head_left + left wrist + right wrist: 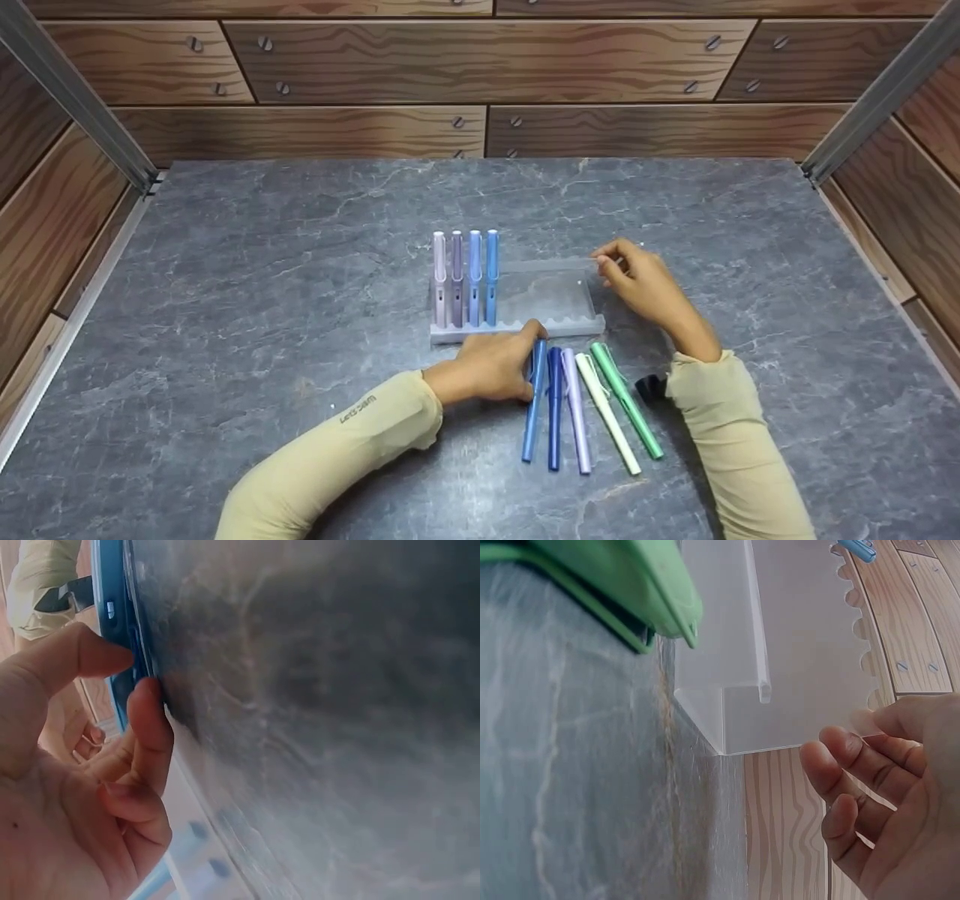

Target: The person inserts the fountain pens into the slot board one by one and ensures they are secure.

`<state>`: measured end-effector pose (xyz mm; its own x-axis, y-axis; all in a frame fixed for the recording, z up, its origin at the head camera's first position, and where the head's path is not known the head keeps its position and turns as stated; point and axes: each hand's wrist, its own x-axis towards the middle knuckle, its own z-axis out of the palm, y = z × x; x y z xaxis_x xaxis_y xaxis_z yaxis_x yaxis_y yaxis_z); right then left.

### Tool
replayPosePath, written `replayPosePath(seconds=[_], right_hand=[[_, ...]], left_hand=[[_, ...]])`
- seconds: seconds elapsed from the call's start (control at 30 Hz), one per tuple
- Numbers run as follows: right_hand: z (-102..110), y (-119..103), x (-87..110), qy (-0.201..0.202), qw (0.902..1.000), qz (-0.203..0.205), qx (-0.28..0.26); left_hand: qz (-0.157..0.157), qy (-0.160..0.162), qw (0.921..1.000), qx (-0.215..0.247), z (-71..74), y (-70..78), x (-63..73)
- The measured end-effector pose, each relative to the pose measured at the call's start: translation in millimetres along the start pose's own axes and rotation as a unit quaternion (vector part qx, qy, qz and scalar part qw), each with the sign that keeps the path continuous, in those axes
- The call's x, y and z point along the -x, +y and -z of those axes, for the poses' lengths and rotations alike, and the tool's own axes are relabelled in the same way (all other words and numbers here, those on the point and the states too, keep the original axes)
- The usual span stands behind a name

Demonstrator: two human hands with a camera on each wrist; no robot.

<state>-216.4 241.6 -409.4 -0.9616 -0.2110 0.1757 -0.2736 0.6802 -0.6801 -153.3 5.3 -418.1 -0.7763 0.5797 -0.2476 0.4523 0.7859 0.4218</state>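
A translucent pen stand with a notched front ledge stands mid-table. Several capped pens, from pale lilac to bright blue, lean upright in its left notches. My left hand pinches a blue pen lying on the table just in front of the ledge. In the left wrist view, thumb and fingertip meet at that pen's side. My right hand holds the stand's upper right corner; in the right wrist view its thumb shows through the clear panel.
Right of the held pen lie a dark blue pen, a lilac pen, a pale cream-green pen and a green pen. A black band sits by the right sleeve. Wood-patterned walls border the table.
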Motion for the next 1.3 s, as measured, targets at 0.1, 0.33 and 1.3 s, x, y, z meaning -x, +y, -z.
replayPosePath(seconds=[0.1,0.33,1.3], right_hand=[[-0.6,0.2,-0.4,0.001,1.0000,0.001,0.001],[-2.2,0.4,-0.1,0.003,1.0000,0.002,0.001],[-1.1,0.7,-0.4,0.002,1.0000,0.000,0.008]], left_hand=[[-0.008,0.004,0.9996,0.027,0.4,-1.8,0.5],[-0.025,-0.004,0.9924,0.121,-0.2,-5.0,0.4],[-0.037,0.032,0.9608,0.273,12.3,-5.1,6.5]])
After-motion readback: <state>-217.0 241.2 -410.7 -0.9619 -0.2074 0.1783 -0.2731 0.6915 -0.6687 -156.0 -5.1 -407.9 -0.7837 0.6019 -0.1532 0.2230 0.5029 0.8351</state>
